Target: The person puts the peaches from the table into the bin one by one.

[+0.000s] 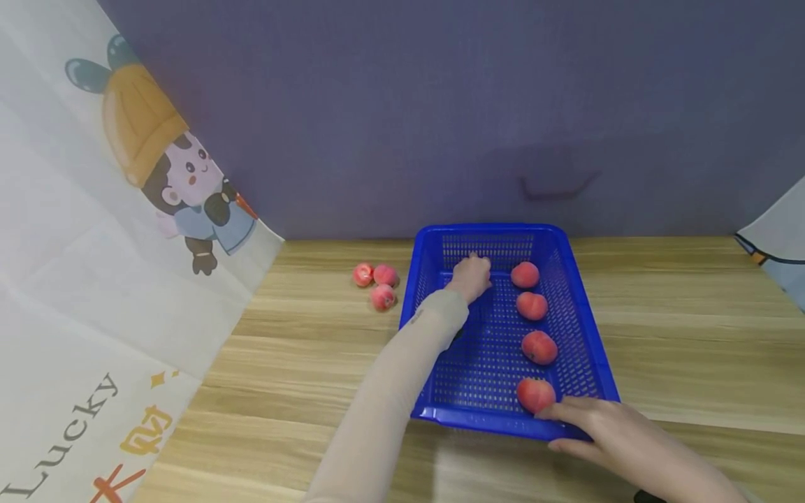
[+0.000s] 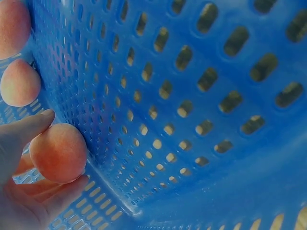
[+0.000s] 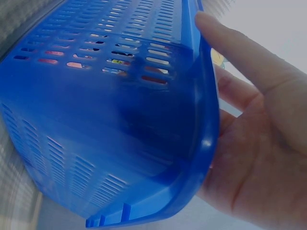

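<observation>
A blue perforated plastic basket (image 1: 484, 419) stands on the wooden table. My left hand (image 1: 472, 278) reaches into its far left part. In the left wrist view, the thumb and fingers hold a reddish peach (image 2: 58, 153) low beside the basket wall; the hand hides that fruit in the head view. Along the basket's right side lie several peaches in a row, among them a far one (image 1: 525, 274) and a near one (image 1: 536, 395). At the near right corner, my right hand (image 1: 606, 427) grips the basket rim (image 3: 207, 110), thumb on one side and fingers on the other.
Three more peaches (image 1: 383, 297) sit grouped on the table (image 1: 302, 349), left of the basket. Behind the table rises a dark blue-grey panel (image 1: 409, 126). A white printed sheet (image 1: 75, 293) with a cartoon figure borders the left side.
</observation>
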`<state>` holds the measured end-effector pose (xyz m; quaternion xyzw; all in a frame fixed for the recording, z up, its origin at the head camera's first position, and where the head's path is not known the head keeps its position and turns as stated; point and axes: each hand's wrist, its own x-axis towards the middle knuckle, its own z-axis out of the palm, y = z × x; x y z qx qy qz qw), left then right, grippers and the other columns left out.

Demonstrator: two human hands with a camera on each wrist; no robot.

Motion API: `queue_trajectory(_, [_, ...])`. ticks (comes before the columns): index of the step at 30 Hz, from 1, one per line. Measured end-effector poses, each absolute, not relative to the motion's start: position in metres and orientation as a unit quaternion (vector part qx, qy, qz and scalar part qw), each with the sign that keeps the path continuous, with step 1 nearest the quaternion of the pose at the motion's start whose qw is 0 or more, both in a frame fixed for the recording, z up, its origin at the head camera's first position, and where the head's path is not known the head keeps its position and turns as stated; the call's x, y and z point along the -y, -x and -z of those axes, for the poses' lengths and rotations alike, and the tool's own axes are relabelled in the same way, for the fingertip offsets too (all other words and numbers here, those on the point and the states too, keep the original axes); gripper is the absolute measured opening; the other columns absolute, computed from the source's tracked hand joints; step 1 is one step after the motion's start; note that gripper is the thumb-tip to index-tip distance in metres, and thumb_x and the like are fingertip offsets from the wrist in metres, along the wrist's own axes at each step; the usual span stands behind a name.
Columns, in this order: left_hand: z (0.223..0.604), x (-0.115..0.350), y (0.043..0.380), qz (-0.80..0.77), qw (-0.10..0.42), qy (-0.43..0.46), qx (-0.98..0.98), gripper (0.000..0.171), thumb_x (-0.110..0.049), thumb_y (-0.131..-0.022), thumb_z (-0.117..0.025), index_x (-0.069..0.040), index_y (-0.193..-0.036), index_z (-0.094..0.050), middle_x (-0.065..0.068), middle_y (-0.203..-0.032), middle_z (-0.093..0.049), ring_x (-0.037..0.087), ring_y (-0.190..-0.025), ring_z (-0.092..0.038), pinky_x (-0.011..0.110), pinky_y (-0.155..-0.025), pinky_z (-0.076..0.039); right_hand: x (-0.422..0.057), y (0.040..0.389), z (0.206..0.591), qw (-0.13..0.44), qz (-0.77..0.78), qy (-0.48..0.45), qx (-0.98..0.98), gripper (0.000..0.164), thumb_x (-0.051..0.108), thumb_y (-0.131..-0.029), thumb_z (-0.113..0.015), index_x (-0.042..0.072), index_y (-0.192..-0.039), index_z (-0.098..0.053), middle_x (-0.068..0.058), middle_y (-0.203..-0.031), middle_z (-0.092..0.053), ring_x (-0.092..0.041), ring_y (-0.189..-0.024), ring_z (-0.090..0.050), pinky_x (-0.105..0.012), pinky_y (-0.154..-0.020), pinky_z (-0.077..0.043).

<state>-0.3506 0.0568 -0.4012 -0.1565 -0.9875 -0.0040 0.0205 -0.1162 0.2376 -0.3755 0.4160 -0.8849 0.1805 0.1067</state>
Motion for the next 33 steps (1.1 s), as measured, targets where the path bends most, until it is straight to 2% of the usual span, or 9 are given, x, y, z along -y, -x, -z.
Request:
queue_trajectory(3, [0.401, -0.057, 0.350, -0.002, 0.021, 0.156, 0.988, 0.019, -0.032, -0.080, -0.064, -0.015, -0.089, -0.061, 0.003, -0.097, -0.060, 0.017, -0.085, -0.058, 0.028, -0.069, -0.049, -0.238, 0.116, 0.375, 0.110, -0.182, -0.419, 0.883, 0.026, 0.032, -0.073, -0.068, 0.018, -0.094, -0.065, 0.009, -0.085, -0.063, -0.011, -0.078, -0.061, -0.032, -0.062, -0.051])
queue_trajectory(9, [0.400, -0.058, 0.350, 0.004, 0.012, 0.147, 0.989, 0.022, -0.033, -0.080, -0.063, -0.015, -0.093, -0.061, 0.008, -0.111, -0.058, 0.020, -0.094, -0.058, 0.031, -0.074, -0.049, -0.238, 0.116, 0.375, 0.108, -0.183, -0.419, 0.882, 0.026, 0.032, -0.073, -0.068, 0.018, -0.095, -0.065, 0.009, -0.085, -0.063, -0.010, -0.078, -0.061, -0.032, -0.062, -0.051])
queue_trajectory(16, [0.396, -0.059, 0.350, 0.009, 0.029, 0.143, 0.989, 0.028, -0.037, -0.078, -0.064, -0.016, -0.096, -0.062, 0.002, -0.098, -0.060, 0.017, -0.087, -0.057, 0.031, -0.070, -0.049, -0.238, 0.116, 0.375, 0.136, -0.186, -0.428, 0.874, 0.026, 0.034, -0.073, -0.068, 0.018, -0.093, -0.065, 0.012, -0.083, -0.061, -0.007, -0.075, -0.060, -0.029, -0.059, -0.050])
queue_trajectory(23, [0.381, -0.064, 0.347, 0.020, 0.038, 0.137, 0.990, 0.042, -0.042, -0.079, -0.061, -0.014, -0.110, -0.060, 0.008, -0.109, -0.057, 0.021, -0.092, -0.058, 0.034, -0.073, -0.049, -0.238, 0.116, 0.374, 0.152, -0.188, -0.434, 0.868, 0.026, 0.034, -0.072, -0.069, 0.019, -0.094, -0.065, 0.015, -0.082, -0.059, -0.006, -0.074, -0.059, -0.029, -0.059, -0.049])
queue_trajectory(33, [0.357, -0.073, 0.336, 0.027, 0.037, 0.166, 0.985, 0.032, -0.033, -0.084, -0.057, -0.015, -0.110, -0.060, 0.005, -0.105, -0.058, 0.019, -0.093, -0.057, 0.034, -0.070, -0.049, -0.238, 0.116, 0.374, 0.159, -0.183, -0.435, 0.867, 0.027, 0.034, -0.071, -0.070, 0.020, -0.093, -0.065, 0.014, -0.081, -0.059, -0.007, -0.073, -0.059, -0.029, -0.058, -0.049])
